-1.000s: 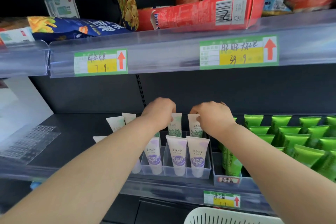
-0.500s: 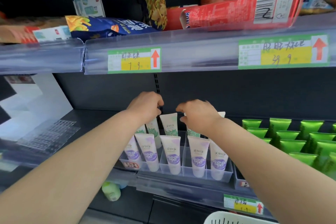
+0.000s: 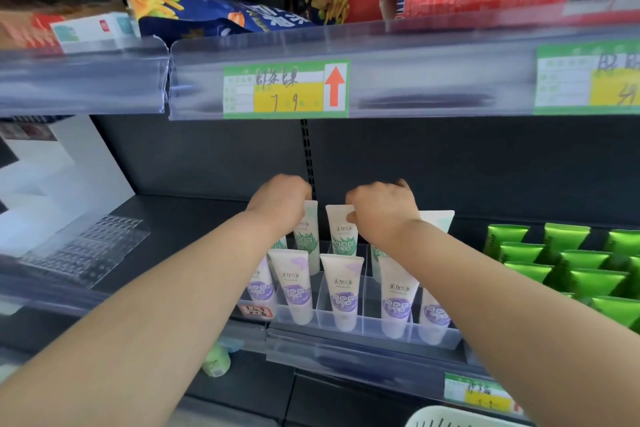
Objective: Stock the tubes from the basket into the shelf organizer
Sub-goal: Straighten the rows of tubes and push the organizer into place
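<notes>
Left hand (image 3: 280,206) curls clamped on a green-leaf tube (image 3: 306,236); right hand (image 3: 382,210) pinches the neighbouring tube (image 3: 342,236) under its thumb.

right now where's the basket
Head view: the basket shows at the bottom edge, right of centre, just under the lower price tag and below the right forearm.

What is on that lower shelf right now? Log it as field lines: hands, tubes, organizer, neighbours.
left hand: grip on top of left leaf-print tube, back row
right hand: grip on top of right leaf-print tube, back row
front row: purple-print tubes, caps down
organizer: clear, divided compartments
right of organizer: green tubes
basket: white, at bottom edge
</notes>
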The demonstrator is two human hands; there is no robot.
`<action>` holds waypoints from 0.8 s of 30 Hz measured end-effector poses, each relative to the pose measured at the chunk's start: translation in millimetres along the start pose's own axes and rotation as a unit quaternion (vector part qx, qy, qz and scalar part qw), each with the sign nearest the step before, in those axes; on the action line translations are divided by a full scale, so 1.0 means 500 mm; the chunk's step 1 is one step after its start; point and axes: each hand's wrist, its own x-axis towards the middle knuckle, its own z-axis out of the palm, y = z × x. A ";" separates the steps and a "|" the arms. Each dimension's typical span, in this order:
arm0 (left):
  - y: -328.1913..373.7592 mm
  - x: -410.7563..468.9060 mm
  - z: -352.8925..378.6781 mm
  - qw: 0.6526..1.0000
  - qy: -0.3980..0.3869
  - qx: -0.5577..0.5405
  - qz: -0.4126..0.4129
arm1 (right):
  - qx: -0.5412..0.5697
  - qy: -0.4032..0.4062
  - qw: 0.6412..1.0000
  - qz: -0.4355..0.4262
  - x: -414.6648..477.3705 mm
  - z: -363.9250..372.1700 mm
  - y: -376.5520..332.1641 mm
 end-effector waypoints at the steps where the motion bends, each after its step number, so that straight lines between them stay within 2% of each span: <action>1: -0.001 0.000 0.001 1.000 -0.001 -0.004 0.001 | 0.002 -0.004 1.000 0.003 0.000 -0.001 0.000; 9: -0.040 -0.015 -0.035 0.997 -0.014 -0.071 -0.005 | 0.039 -0.006 0.999 -0.011 -0.007 -0.017 -0.027; 15: -0.070 -0.034 -0.035 0.996 -0.057 0.039 -0.056 | 0.070 0.039 0.996 -0.046 -0.006 -0.020 -0.063; 24: -0.085 -0.028 -0.016 0.995 -0.013 0.075 -0.069 | 0.077 0.066 0.993 -0.063 -0.011 -0.020 -0.065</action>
